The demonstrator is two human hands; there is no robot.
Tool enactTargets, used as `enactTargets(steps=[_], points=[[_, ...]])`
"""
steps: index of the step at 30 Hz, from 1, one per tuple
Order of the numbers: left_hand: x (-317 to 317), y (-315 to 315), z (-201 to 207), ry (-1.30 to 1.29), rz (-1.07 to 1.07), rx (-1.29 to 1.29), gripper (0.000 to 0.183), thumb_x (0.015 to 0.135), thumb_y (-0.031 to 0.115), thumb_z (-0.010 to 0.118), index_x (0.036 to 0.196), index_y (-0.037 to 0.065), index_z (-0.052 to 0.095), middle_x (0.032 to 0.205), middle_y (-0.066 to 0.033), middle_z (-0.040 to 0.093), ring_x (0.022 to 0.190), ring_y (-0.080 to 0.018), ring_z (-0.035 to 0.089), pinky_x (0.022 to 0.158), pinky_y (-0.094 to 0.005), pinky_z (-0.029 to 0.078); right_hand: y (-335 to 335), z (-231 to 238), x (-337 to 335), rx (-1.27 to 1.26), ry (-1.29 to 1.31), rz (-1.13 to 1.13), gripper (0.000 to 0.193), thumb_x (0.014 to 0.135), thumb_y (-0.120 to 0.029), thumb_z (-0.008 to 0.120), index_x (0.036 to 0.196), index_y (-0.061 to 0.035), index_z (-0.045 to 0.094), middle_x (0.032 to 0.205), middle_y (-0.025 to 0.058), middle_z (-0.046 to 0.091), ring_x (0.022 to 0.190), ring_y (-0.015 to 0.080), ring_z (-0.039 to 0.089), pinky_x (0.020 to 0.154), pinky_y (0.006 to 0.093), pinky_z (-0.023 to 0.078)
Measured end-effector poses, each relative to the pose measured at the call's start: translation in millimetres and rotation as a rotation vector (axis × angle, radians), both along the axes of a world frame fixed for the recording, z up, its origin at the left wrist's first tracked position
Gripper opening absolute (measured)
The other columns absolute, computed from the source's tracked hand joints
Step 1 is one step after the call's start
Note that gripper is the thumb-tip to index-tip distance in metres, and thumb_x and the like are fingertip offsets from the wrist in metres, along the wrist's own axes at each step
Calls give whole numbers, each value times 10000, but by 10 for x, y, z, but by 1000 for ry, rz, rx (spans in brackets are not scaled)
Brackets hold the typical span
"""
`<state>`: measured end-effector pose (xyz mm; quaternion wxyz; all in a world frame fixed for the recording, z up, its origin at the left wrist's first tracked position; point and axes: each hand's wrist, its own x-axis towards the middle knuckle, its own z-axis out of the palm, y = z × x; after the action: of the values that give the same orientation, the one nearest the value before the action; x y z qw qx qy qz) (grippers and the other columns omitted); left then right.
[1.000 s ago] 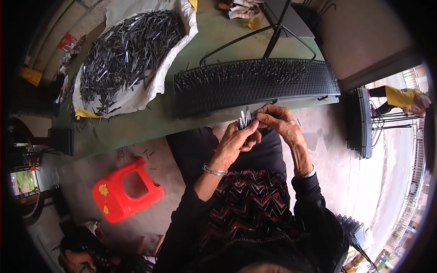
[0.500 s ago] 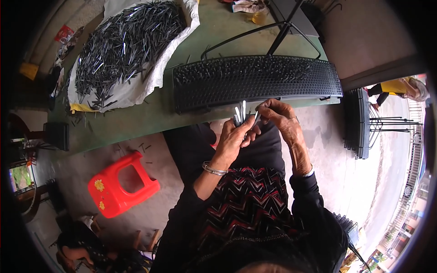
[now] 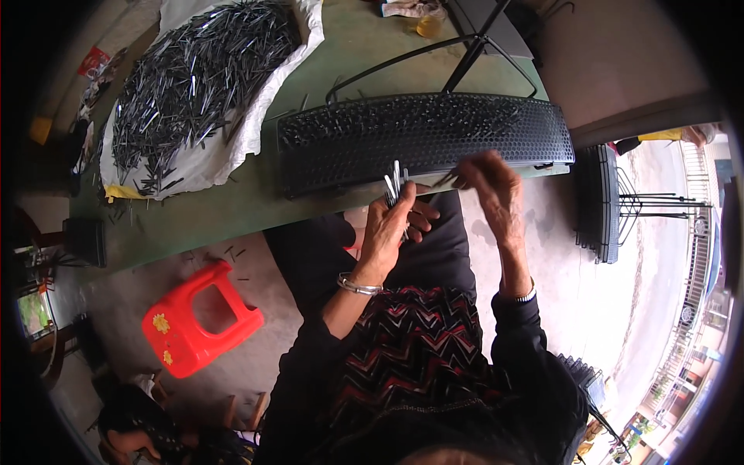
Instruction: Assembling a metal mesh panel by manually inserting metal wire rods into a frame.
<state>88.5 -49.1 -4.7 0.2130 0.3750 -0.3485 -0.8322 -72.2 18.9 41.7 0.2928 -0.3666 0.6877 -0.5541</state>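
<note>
My left hand (image 3: 383, 231) is closed around a small bundle of thin flat strips (image 3: 395, 180), whose shiny ends stick up past the thumb. My right hand (image 3: 497, 194), slightly blurred, pinches a thin dark strip (image 3: 444, 179) that points left from its fingertips. Both hands are at the table's near edge, just in front of a long black curved panel (image 3: 403, 159) pierced with rows of small holes. Many short strips stand in the holes along the panel's far part. A large heap of similar dark strips (image 3: 205, 85) lies on a white sheet (image 3: 246, 132) to the left.
Black metal legs (image 3: 463, 63) rise behind the panel on the green table (image 3: 186, 229). A cup of yellow liquid (image 3: 428, 27) stands at the back. On the floor is a red plastic stool (image 3: 182, 341); to the right are stacked black panels with legs (image 3: 598, 205). Another person (image 3: 128, 438) is at lower left.
My right hand has moved right and slightly up, away from my left hand, with a strip in its fingers. The left hand's fingers have loosened a little around the bundle. The whole view has shifted slightly.
</note>
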Motion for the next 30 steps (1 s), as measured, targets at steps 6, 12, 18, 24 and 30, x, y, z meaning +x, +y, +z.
enactTargets(steps=[6,12,18,24,30], points=[[-127,-64,-199,84,-116,154,397,941,400,553,1051,20,582,762,-104,651,629,-116,591,463,-251,462,-281,-107,-200,-191,367,-284,58,871,6,587,926,3,604,773,77,660,706,126,642,638,254,504],[-166,20,-202,168,41,228,333,937,337,579,1060,29,557,789,-98,622,628,-114,561,480,-243,440,-469,-278,-278,-171,543,-268,72,883,-15,593,947,-9,626,769,65,669,697,94,625,639,248,506],[-149,31,-167,225,63,284,282,956,303,556,1017,28,573,650,20,439,542,-61,406,458,-210,312,-560,-291,-275,-146,643,-256,60,887,-39,595,937,-28,626,705,59,649,640,93,615,592,238,485],[-149,54,-25,188,20,272,294,965,303,541,1009,15,582,596,89,266,489,-21,261,448,-202,223,-569,-234,-293,-63,662,-210,61,877,-31,589,925,-32,627,655,65,619,580,82,582,537,242,456],[-138,65,4,213,-21,264,328,964,318,545,1020,-4,579,588,94,255,472,-14,245,439,-192,209,-575,-292,-321,-92,840,-179,64,844,-56,632,903,-60,657,759,67,599,655,158,590,605,287,462]])
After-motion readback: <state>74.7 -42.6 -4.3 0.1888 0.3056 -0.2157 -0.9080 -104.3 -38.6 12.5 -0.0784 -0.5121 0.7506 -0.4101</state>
